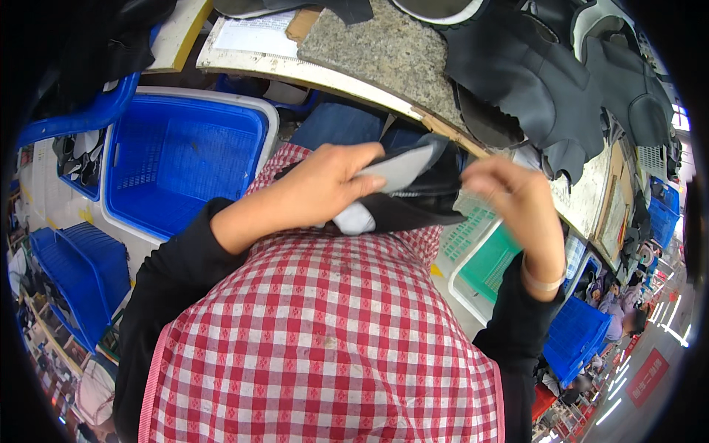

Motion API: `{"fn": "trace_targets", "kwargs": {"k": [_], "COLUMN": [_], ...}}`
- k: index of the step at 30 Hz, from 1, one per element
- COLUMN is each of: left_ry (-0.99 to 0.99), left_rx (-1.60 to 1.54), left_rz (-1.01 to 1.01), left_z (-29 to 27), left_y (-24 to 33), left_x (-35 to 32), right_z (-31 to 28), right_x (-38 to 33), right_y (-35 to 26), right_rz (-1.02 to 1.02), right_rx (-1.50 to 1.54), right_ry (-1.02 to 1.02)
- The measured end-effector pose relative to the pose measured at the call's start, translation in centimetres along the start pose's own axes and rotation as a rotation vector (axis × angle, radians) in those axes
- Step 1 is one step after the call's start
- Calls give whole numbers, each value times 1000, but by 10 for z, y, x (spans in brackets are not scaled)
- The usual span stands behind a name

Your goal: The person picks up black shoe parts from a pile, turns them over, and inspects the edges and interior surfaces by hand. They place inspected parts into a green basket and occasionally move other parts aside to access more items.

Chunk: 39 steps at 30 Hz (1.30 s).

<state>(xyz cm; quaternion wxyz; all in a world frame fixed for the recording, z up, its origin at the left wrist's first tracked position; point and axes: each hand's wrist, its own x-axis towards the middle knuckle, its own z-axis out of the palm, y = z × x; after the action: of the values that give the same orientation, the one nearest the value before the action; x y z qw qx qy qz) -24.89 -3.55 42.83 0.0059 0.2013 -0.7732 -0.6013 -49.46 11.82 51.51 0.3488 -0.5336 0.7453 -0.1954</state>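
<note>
Workpiece (421, 210), black and grey, pinched in the left hand (329, 181) above the checked apron (325, 332), could slip should that grip slacken; whether the blurred right hand (515, 193) holds anything cannot be told.

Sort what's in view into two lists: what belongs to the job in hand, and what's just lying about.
In hand:
- black-and-grey piece, held by the left hand
- right hand, blurred, close to the piece; contact unclear

Apparently just lying about:
- blue basket
- green basket
- white paper
- dark pieces on the bench, possibly related
</note>
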Motion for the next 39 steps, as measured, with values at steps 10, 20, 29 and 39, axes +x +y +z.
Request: {"fn": "trace_targets", "kwargs": {"k": [10, 20, 29, 39], "left_ry": [72, 523, 1, 172], "left_rx": [147, 473, 656, 73], "left_rz": [197, 696, 665, 242], "left_z": [-6, 24, 33, 12], "left_y": [17, -15, -108, -68], "left_x": [21, 48, -23, 37], "right_z": [86, 80, 107, 123], "right_x": [11, 80, 101, 35], "right_y": [-18, 59, 48, 20], "right_rz": [-200, -475, -339, -350], "right_rx": [-525, -447, -413, -563], "right_ry": [49, -71, -330, 338]}}
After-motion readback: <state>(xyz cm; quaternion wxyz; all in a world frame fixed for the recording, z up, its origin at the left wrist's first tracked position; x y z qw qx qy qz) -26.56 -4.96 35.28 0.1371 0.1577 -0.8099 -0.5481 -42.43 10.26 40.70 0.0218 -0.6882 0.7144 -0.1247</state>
